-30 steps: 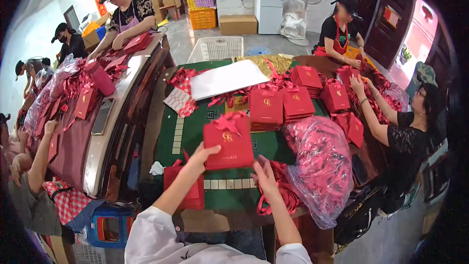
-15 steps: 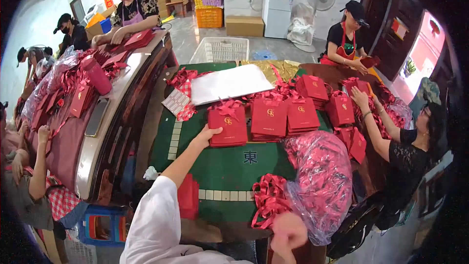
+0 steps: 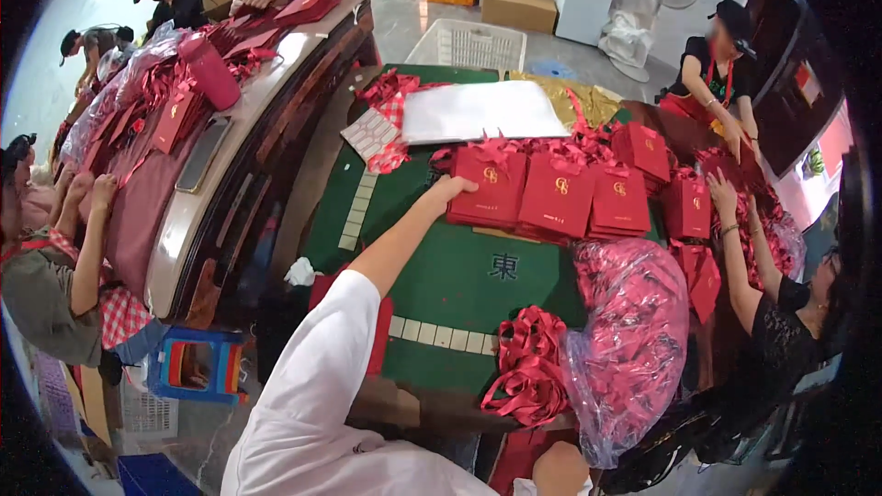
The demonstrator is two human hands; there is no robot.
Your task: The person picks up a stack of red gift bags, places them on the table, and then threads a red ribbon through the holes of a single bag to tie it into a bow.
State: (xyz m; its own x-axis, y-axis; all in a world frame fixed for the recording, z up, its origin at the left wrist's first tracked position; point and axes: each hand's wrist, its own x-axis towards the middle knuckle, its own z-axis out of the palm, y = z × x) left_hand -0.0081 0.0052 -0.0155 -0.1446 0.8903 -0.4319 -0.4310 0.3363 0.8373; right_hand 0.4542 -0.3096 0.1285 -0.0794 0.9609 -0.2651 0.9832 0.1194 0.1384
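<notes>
Three red bags (image 3: 555, 197) along worktop (image 3: 459, 280) far edge; left hand (image 3: 452, 189) touching leftmost, fingers flat; right hand (image 3: 560, 468) low, grip unclear.

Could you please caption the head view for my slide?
Left hand rests on a red gift bag in a row on the green table.
</notes>
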